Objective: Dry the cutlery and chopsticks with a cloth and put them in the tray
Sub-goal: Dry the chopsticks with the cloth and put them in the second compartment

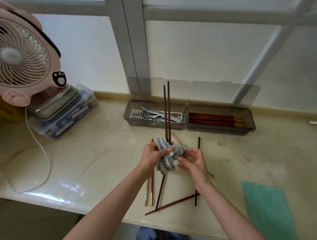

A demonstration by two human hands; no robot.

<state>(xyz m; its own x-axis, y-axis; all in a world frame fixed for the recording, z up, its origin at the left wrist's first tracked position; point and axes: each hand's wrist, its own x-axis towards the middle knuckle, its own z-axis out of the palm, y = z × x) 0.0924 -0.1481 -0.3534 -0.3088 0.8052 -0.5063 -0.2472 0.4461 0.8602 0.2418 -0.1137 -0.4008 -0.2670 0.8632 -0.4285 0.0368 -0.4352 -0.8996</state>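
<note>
Found nothing legible anywhere. Saw white label strips with dark print on the blue box, too blurred to read. Noted red lettering on the yellow packet, equally unreadable. Spotted a black paw-print emblem on the pink fan.

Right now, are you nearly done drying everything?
Well along, I think. Done: cutlery in the left tray, a chopstick bundle in the right tray. In hand: left hand and right hand wrap two dark chopsticks in the striped cloth. Left: several loose chopsticks on the counter.
</note>
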